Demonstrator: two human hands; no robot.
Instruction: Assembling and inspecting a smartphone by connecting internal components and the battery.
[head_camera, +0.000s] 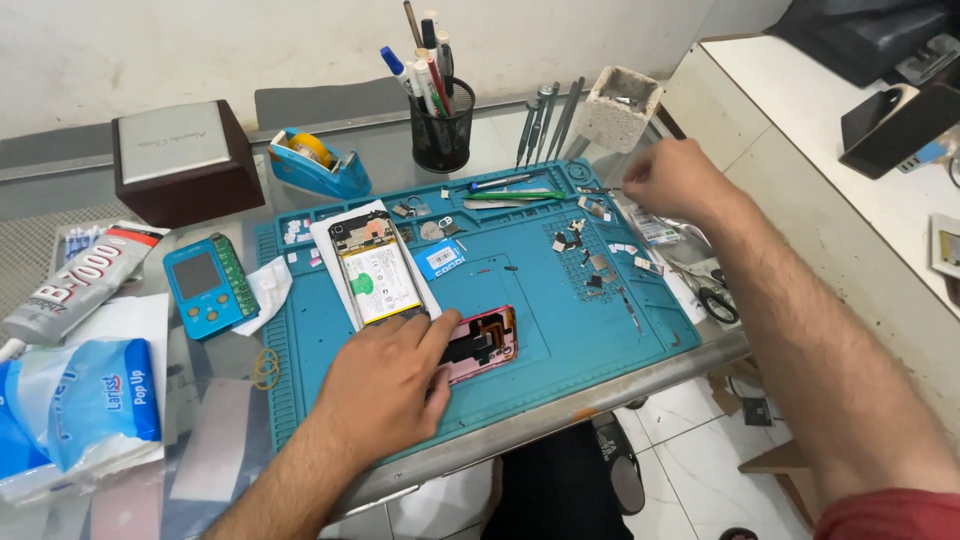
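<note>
My left hand rests flat on the blue work mat, its fingers pressing the near end of an opened phone and the left edge of a pink phone frame. The opened phone lies on white paper with its battery showing. My right hand is at the mat's far right corner, fingers pinched together by small parts there; whether it holds something I cannot tell. Small metal shields and screws lie scattered between the hands.
A black mesh pen cup, a blue tape dispenser, a brown box, a small blue tester, a glue tube, a tissue pack, tweezers, scissors.
</note>
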